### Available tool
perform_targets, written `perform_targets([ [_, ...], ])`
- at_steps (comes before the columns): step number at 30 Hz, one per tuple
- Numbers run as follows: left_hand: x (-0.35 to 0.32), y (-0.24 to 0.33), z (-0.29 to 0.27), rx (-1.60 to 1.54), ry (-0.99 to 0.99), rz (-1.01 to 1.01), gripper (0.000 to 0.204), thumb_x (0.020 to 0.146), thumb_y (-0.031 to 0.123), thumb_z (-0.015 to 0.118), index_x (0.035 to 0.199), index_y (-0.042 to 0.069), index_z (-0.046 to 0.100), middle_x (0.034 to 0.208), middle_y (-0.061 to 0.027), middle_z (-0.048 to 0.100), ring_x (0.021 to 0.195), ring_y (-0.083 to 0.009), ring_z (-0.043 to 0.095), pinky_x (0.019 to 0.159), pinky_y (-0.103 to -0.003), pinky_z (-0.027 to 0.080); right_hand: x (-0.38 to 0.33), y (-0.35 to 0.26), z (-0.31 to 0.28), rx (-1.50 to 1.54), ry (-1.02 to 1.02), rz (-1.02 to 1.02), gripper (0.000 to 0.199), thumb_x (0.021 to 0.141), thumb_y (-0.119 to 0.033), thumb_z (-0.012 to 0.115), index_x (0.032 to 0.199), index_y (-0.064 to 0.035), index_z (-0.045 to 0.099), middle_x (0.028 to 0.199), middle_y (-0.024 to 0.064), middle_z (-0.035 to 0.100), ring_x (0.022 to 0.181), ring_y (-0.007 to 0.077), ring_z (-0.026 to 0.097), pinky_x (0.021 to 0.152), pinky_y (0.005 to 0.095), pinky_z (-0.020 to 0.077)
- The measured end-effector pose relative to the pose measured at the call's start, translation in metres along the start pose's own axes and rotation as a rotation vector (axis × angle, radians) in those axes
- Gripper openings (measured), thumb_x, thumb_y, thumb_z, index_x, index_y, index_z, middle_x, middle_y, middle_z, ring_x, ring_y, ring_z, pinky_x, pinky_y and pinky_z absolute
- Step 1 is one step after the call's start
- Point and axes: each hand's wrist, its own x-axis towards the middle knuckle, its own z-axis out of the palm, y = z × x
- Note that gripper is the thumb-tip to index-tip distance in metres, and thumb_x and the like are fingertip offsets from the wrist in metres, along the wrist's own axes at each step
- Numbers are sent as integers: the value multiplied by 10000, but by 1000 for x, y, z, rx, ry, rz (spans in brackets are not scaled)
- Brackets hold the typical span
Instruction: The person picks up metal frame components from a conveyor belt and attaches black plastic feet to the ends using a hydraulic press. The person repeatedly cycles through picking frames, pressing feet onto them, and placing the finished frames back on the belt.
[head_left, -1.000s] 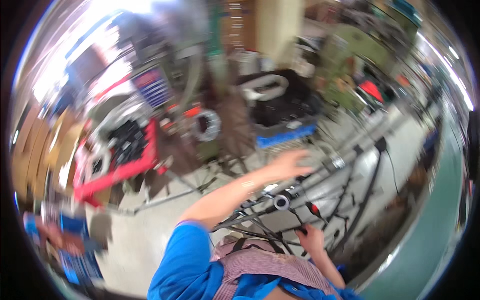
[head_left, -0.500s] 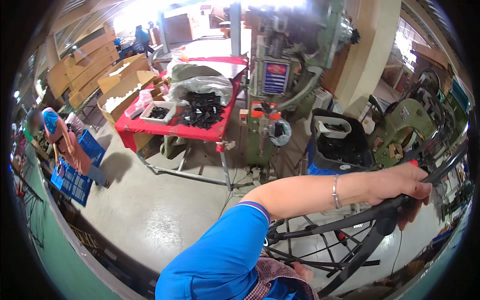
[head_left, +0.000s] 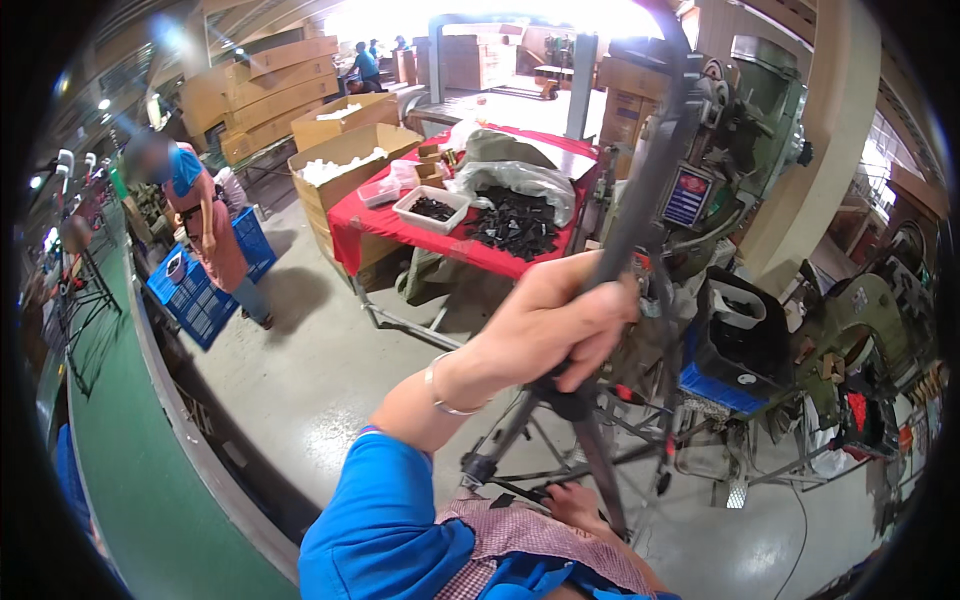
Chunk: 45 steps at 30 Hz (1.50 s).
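A black tubular stand (head_left: 596,462) with several thin legs and struts tilts in front of me. My left hand (head_left: 550,322), with a bangle on its wrist, is closed around its thick upper tube, just above a dark joint. That tube rises past the top right of the red table and is smeared by motion. Low down by my checked apron, my right hand (head_left: 574,503) is closed at a thin black bar of the same stand. Its fingertips are partly hidden.
Ahead stands a red-covered table (head_left: 345,225) with black parts and a white tray (head_left: 432,207). A green machine (head_left: 745,120) and a black bin (head_left: 745,340) are at right. A green conveyor (head_left: 150,430) runs along the left, near a person (head_left: 205,215) beside blue crates (head_left: 200,310).
My left hand has come from the far right to the middle, swinging the stand's tube more upright. The view has turned rightward-down scenery toward the left conveyor. My right hand stays low.
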Motion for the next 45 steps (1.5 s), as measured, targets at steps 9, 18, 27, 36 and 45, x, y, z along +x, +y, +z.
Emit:
perform_targets([
  [9,-132,-54,-144,431,709,-231,246,963,193,583,802,14,533,519,15,465,361,-91,443,340,-240,320,45,-60,-10,109,-304,-508,369,874,-332,610,1145,-85,652,1054,143,657,996,344,628,872,423,512],
  [18,-288,-205,-299,778,1264,-567,277,891,260,724,707,83,616,606,102,440,566,-24,336,478,-254,250,60,24,-29,100,-276,-219,313,862,-314,596,1082,-105,672,1038,127,684,984,329,643,843,437,519],
  [27,-368,-214,-361,1177,1923,-639,345,788,116,685,1063,-72,598,963,-191,651,826,-296,637,806,-406,517,158,190,-121,195,137,35,240,821,-252,636,1007,-102,660,811,124,684,796,336,660,681,441,515],
  [36,-229,-375,-338,981,1607,-729,335,763,66,695,1072,-43,621,933,-124,664,747,-199,634,592,-300,525,339,317,-235,230,500,141,271,839,-190,666,1066,-42,652,951,155,690,907,329,660,788,431,520],
  [45,27,-388,-351,758,1183,-560,183,860,112,624,975,-24,663,720,-66,659,562,-107,573,545,-265,473,435,380,-212,-148,-70,324,420,930,-375,432,1225,-108,568,1232,198,562,1161,376,531,959,462,431],
])
